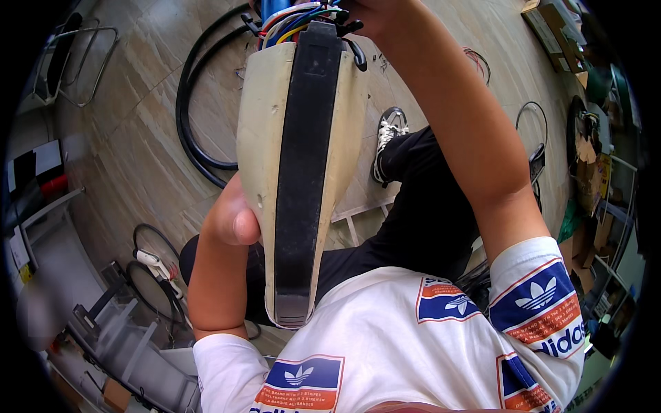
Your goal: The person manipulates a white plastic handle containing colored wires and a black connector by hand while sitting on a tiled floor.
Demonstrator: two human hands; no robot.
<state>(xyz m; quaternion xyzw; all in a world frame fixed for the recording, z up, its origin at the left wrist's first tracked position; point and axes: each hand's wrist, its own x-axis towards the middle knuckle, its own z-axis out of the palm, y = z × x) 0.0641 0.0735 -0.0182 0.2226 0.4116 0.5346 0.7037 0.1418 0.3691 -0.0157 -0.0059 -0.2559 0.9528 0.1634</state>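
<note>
A long cream-coloured housing (261, 138) with a black central strip (303, 165) stretches down the middle, its lower tip near my shirt. Bundled coloured wires (279, 24) and black connectors (351, 29) stick out of its top. My left hand (239, 219) grips the housing's left side from below; the thumb shows against it and the other fingers are hidden behind it. My right hand (372, 15) is at the upper edge beside the wires, largely cut off, so its fingers cannot be made out.
A thick black cable (186, 103) loops over the tiled floor (124, 151). Metal frames (96, 65) stand at left, and a white handheld connector (155, 263) with cables lies lower left. Cardboard boxes (547, 34) and cluttered shelving (609, 227) line the right. My shoe (390, 138) is below the housing.
</note>
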